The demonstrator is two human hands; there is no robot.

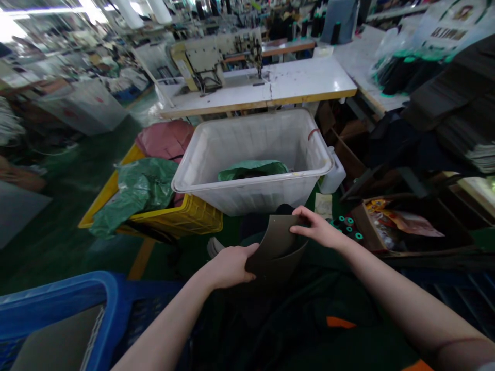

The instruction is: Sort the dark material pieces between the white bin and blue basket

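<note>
Two dark olive-grey sheets (279, 252) are held over my lap, curved and partly apart from each other at the top. My left hand (232, 265) is closed on their left edge, thumb on the near face. At the upper right corner, my right hand (315, 226) pinches the rear sheet between thumb and fingers. The lower part of the sheets lies in shadow against my dark clothing. More sheets of a similar colour (58, 342) lie in the blue crate (110, 288) at the lower left.
A white tub (247, 188) with green plastic inside stands ahead, before a sewing machine table (301, 85). The yellow crate (193, 216) is left of it. At the right are a cardboard box (369, 226), thread spools (349, 229) and stacked dark pieces (456, 98).
</note>
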